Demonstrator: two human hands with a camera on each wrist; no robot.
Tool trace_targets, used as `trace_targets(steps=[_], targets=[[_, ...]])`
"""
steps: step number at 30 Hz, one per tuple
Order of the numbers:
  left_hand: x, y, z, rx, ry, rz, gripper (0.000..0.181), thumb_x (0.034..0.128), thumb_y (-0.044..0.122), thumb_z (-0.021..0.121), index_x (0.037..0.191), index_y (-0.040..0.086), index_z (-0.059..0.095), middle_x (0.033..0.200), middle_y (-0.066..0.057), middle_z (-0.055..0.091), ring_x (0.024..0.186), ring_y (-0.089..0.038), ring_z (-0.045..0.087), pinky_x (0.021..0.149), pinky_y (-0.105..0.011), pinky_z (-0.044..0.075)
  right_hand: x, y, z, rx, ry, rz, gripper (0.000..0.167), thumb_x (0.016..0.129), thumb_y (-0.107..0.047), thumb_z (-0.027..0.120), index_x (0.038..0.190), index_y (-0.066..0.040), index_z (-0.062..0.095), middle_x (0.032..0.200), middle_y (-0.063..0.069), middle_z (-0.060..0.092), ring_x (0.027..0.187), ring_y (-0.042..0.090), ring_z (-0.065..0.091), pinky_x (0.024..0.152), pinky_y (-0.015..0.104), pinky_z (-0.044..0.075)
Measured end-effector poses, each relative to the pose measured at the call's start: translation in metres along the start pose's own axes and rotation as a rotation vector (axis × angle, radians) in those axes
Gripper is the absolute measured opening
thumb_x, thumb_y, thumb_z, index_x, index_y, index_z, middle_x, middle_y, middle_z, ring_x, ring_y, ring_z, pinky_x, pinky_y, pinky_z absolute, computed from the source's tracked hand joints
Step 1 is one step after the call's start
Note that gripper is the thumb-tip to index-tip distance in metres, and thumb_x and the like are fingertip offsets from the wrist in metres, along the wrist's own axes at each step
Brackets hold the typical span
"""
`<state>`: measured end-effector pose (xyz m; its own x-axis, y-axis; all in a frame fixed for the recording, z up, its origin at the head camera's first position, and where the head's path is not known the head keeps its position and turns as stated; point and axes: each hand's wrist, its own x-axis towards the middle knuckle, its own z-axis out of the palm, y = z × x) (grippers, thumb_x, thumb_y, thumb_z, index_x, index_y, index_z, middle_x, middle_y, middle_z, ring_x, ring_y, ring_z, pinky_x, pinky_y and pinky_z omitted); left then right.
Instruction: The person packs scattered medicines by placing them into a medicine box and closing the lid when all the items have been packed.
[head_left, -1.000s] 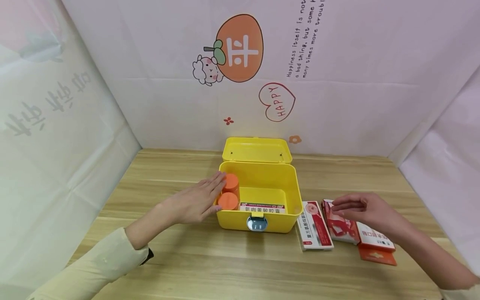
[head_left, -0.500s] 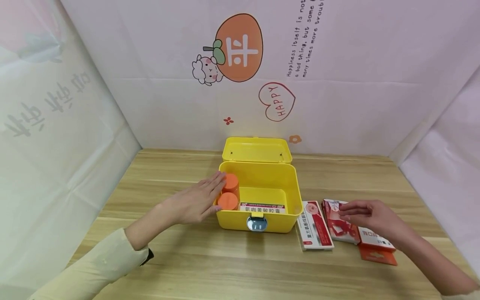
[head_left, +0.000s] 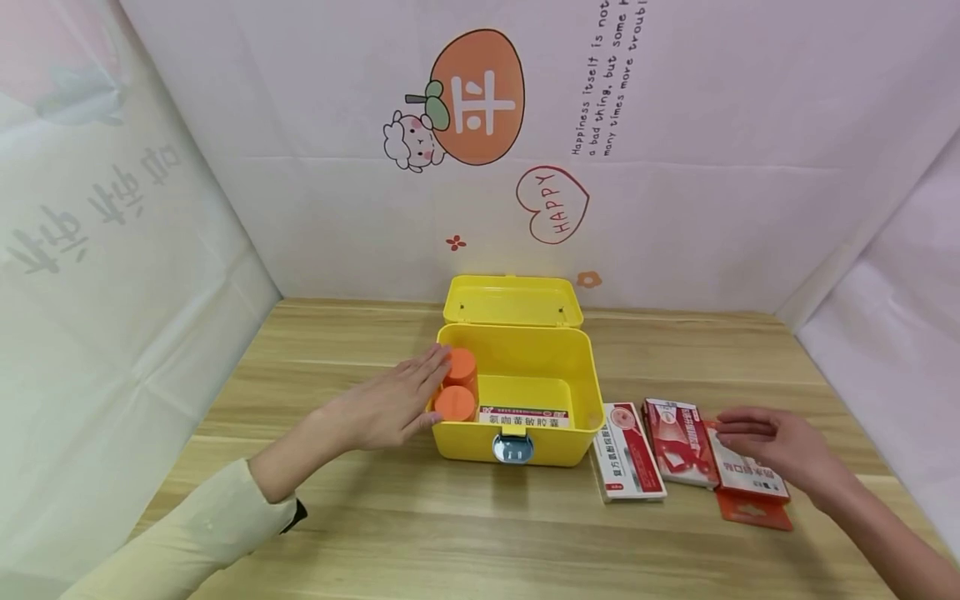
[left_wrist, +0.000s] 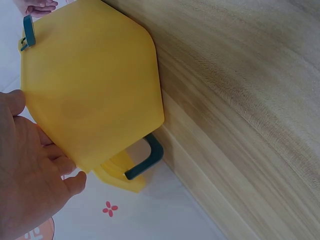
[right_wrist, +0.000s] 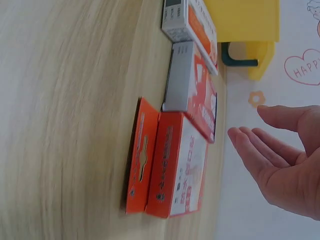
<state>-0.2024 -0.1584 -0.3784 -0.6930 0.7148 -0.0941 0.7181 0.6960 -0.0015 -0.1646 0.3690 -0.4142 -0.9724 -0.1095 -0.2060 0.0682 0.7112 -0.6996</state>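
Note:
A yellow plastic box (head_left: pixel 525 446) stands with its lid (head_left: pixel 513 300) raised at the back. My left hand (head_left: pixel 393 400) rests on its left rim, fingers straight; the left wrist view shows that hand (left_wrist: pixel 35 165) along the rim. Inside, two orange-capped bottles (head_left: pixel 455 403) stand at the left, and a white-and-purple medicine box (head_left: pixel 525 417) lies along the front wall. My right hand (head_left: pixel 783 450) hovers over an orange-and-white medicine box (head_left: pixel 750 471) with a hang tab. In the right wrist view, that hand (right_wrist: pixel 280 155) is apart from the boxes, thumb and fingers spread, holding nothing.
Left of the orange-and-white box lie a red medicine box (head_left: pixel 681 442) and a white-and-red medicine box (head_left: pixel 630 454), the latter close to the yellow box's right side. Everything stands on a wooden table (head_left: pixel 465 533). A white printed sheet (head_left: pixel 360 217) hangs behind.
My right hand has moved to the right, from over the red medicine box to over the orange-and-white one. The left hand has stayed on the rim.

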Motion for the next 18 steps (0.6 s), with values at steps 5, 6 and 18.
trace_targets(steps=[5,6,18], targets=[[0.0,0.0,0.001,-0.002,0.009,0.001,0.072,0.107,0.047,0.031,0.158,-0.001,0.015,0.168,-0.016,0.005,0.156,-0.03,0.007,0.125,-0.046,0.021,-0.001,0.012,-0.009,-0.105,0.074,-0.001,0.061,0.096,-0.028,0.068,0.135,0.015,0.05,0.124,0.032,0.065,0.082,-0.02,0.055,0.07,0.017,0.055],[0.0,0.0,0.001,0.0,0.01,0.001,0.072,0.107,0.047,0.031,0.158,-0.001,0.016,0.168,-0.016,0.005,0.156,-0.03,0.007,0.125,-0.046,0.021,-0.001,0.014,-0.011,-0.131,0.086,-0.002,0.062,0.096,-0.029,0.068,0.134,0.016,0.05,0.122,0.032,0.065,0.081,-0.018,0.057,0.07,0.018,0.055],[0.0,0.0,0.002,0.008,0.015,0.011,0.073,0.1069,0.048,0.031,0.158,-0.002,0.015,0.168,-0.017,0.006,0.156,-0.031,0.007,0.125,-0.046,0.022,0.006,0.044,-0.022,-0.256,-0.044,0.166,0.086,0.095,-0.042,0.066,0.134,0.028,0.035,0.128,0.042,0.054,0.115,0.057,0.055,0.086,0.055,0.054]])
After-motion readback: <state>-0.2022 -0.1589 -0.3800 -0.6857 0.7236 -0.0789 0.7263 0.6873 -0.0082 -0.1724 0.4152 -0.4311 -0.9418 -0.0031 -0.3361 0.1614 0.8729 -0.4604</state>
